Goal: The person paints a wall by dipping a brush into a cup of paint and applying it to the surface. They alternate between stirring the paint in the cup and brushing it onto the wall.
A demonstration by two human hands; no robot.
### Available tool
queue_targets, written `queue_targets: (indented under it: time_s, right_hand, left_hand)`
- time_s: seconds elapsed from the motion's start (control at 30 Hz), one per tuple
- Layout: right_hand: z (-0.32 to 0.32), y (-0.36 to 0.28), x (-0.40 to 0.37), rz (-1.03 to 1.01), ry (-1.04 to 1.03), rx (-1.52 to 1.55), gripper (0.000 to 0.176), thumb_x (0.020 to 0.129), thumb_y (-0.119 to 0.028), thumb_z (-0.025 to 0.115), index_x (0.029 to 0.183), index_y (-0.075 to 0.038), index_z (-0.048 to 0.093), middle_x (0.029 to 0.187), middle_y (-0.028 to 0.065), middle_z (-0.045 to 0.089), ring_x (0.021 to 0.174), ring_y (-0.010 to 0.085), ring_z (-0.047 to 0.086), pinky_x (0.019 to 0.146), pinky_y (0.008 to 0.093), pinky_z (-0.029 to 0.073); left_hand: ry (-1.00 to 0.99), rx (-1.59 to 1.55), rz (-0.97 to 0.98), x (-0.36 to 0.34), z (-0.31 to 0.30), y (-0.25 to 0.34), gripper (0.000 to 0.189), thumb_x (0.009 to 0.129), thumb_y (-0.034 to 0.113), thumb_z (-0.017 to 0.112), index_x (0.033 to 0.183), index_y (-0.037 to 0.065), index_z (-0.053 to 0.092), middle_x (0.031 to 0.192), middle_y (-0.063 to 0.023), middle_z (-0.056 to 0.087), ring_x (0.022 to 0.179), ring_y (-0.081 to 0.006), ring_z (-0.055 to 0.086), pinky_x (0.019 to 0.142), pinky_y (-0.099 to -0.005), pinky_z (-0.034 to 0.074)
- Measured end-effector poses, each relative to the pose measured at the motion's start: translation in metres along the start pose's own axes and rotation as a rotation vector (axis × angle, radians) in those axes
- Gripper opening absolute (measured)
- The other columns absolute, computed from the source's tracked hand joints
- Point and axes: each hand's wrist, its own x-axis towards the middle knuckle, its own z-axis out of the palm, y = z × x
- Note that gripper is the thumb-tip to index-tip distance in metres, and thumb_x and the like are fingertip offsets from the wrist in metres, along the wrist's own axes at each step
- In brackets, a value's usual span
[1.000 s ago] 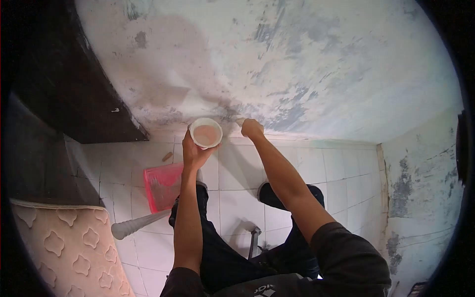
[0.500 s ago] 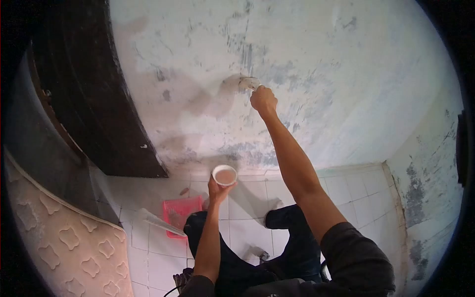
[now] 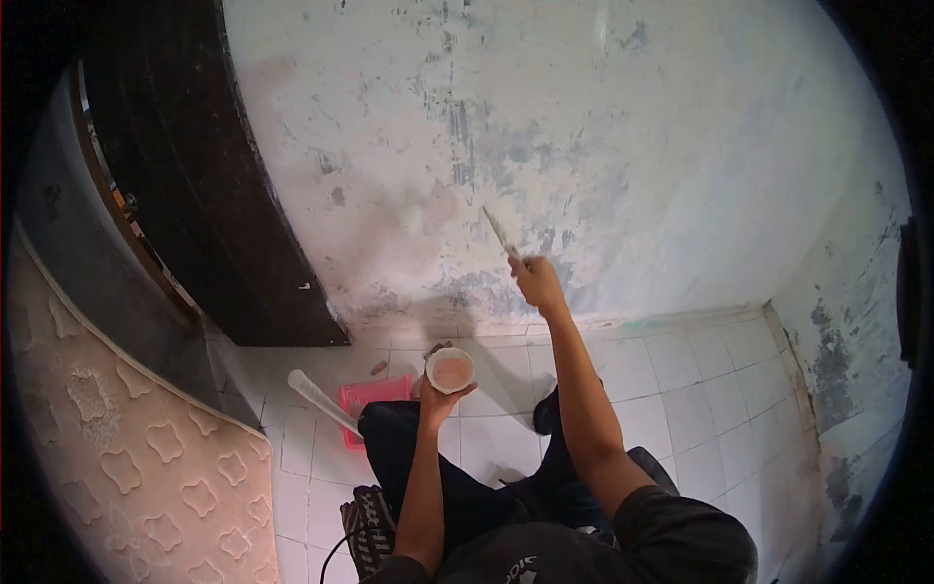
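A white bowl (image 3: 450, 371) with a pinkish substance inside rests in my left hand (image 3: 440, 401), whose fingers curl around its lower side. My right hand (image 3: 538, 283) grips the handle of a brush-like tool (image 3: 500, 232), slim and pale with a darker edge, seen nearly side-on. The tool points up and left in front of the patchy wall (image 3: 389, 185), which has grey and pinkish marks. Whether its tip touches the wall I cannot tell.
A dark door (image 3: 185, 165) stands at the left, beside a patterned mattress (image 3: 146, 457). On the tiled floor (image 3: 501, 443) lie a pink basket (image 3: 396, 389) and a small brownish piece (image 3: 378, 368). A long whitish object (image 3: 316, 397) leans near my knee. A striped item (image 3: 368, 526) sits beside me.
My right hand and the tool have come down from higher on the wall, and the tool has turned edge-on. The bowl is slightly lower and further right. The whole view has shifted.
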Motion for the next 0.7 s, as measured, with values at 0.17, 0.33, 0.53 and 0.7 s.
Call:
queue_targets:
  time_s: [0.17, 0.33, 0.53, 0.7]
  right_hand:
    - [0.013, 0.052, -0.027, 0.156, 0.044, 0.006, 0.032, 0.088, -0.024, 0.056, 0.076, 0.005, 0.062, 0.05, 0.0043, 0.049, 0.041, 0.0135, 0.048, 0.037, 0.0329, 0.035]
    - [0.021, 0.015, 0.007, 0.186, 0.035, 0.404, 0.017, 0.09, -0.014, 0.056, 0.092, 0.003, 0.051, 0.068, 0.0146, 0.06, 0.048, 0.0234, 0.059, 0.04, 0.0371, 0.043]
    - [0.051, -0.012, 0.11, 0.167, 0.019, 0.693, 0.023, 0.097, -0.027, 0.052, 0.093, -0.005, 0.045, 0.059, 0.0009, 0.043, 0.036, 0.0094, 0.033, 0.031, 0.0266, 0.027]
    - [0.099, 0.024, 0.154, 0.413, -0.029, 0.927, 0.03, 0.1, -0.036, 0.048, 0.087, -0.009, 0.043, 0.054, -0.0036, 0.032, 0.037, 0.0079, 0.027, 0.033, 0.0255, 0.02]
  left_hand:
    - [-0.037, -0.015, -0.008, -0.018, 0.003, -0.035, 0.075, 0.059, 0.016, 0.092, 0.12, 0.001, 0.05, 0.114, -0.0103, 0.062, 0.106, -0.022, 0.06, 0.093, -0.0363, 0.049]
    - [-0.016, -0.036, -0.052, -0.022, -0.004, -0.038, 0.072, 0.06, 0.016, 0.092, 0.119, 0.0, 0.053, 0.11, -0.0104, 0.064, 0.1, -0.0204, 0.062, 0.089, -0.0351, 0.05]
    - [-0.035, -0.079, 0.03, -0.006, -0.008, -0.031, 0.066, 0.061, 0.012, 0.091, 0.115, -0.001, 0.055, 0.107, -0.0112, 0.066, 0.097, -0.0204, 0.064, 0.087, -0.0346, 0.051]
    - [-0.003, 0.02, 0.044, 0.008, -0.001, -0.02, 0.066, 0.06, 0.013, 0.091, 0.113, -0.001, 0.055, 0.105, -0.0116, 0.067, 0.094, -0.0213, 0.065, 0.084, -0.0343, 0.052]
